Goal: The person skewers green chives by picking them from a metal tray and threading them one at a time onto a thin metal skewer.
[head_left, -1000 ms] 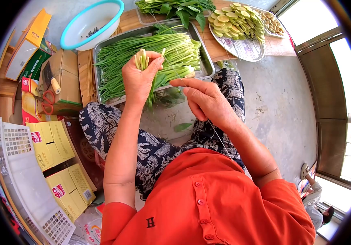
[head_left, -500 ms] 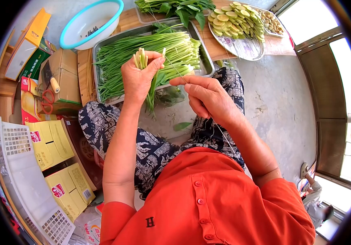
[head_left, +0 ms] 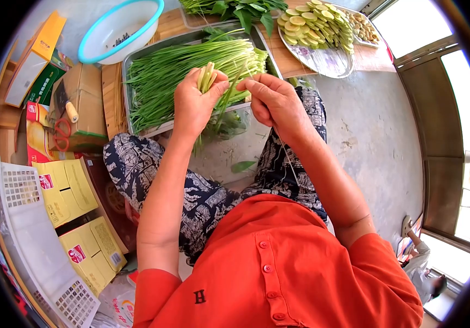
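Note:
My left hand (head_left: 195, 106) is closed round a small bundle of chives (head_left: 206, 77), their pale cut ends sticking up above the fist. My right hand (head_left: 273, 101) is closed beside it, thumb and forefinger pinched together near a single green stalk (head_left: 236, 82) between the hands. From under the right palm a thin skewer (head_left: 289, 159) runs down towards my lap; its tip is hard to make out. Behind both hands lies a metal tray (head_left: 275, 70) heaped with long chives (head_left: 161, 71), leaves to the left and pale stems to the right.
A blue-rimmed basin (head_left: 94, 52) stands at the back left. Green slices on a plate (head_left: 330, 66) sit back right. A knife (head_left: 71, 111) and red scissors (head_left: 62, 134) are by a cardboard box (head_left: 90, 90). A white basket (head_left: 41, 240) is at left.
Both hands have come closer together; the left moved slightly right, the right moved up and a little left. The skewer between them no longer shows plainly.

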`<state>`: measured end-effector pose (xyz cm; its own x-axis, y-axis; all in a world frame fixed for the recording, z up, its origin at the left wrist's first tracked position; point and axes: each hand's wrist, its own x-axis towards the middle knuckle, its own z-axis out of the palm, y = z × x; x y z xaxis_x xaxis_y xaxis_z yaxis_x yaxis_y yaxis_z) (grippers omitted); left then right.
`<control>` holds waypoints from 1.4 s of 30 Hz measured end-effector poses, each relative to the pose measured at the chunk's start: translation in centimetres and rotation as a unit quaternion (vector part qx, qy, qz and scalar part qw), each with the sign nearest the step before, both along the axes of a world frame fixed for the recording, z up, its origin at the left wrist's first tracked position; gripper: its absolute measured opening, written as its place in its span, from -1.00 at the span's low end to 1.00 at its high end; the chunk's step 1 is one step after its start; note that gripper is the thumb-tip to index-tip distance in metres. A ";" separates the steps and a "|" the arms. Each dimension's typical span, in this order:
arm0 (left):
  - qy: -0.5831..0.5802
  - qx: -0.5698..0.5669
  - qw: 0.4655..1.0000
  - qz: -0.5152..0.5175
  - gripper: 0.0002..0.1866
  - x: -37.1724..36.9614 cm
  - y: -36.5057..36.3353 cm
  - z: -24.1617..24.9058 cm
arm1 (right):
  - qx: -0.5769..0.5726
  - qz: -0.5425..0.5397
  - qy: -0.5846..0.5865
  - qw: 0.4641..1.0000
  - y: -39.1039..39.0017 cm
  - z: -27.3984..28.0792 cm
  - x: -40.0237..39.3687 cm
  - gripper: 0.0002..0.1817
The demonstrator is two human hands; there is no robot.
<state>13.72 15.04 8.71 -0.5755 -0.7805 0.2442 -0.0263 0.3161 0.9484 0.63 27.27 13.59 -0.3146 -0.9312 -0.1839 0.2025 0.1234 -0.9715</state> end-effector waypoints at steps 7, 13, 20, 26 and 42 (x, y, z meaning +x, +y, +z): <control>-0.026 0.086 0.995 -0.031 -0.78 -0.7 1.4 -0.2 | -0.049 -0.055 0.084 0.994 -2.0 -1.8 1.1 -0.83; -0.020 0.162 0.979 -0.118 -0.77 0.2 1.1 0.9 | -0.034 -0.084 0.112 0.990 -2.3 -1.6 0.6 -0.86; 0.051 0.028 0.998 0.014 -0.81 0.2 0.4 0.4 | -0.014 -0.115 0.107 0.987 -2.4 -1.0 -0.3 -0.86; 0.093 0.071 0.993 -0.010 -0.88 -0.4 1.5 0.5 | -0.032 -0.101 0.108 0.989 -2.5 -1.1 0.2 -0.86; 0.173 0.316 0.930 -0.075 -0.72 1.8 -1.1 1.8 | 0.019 0.079 0.161 0.984 2.5 2.7 2.3 -0.77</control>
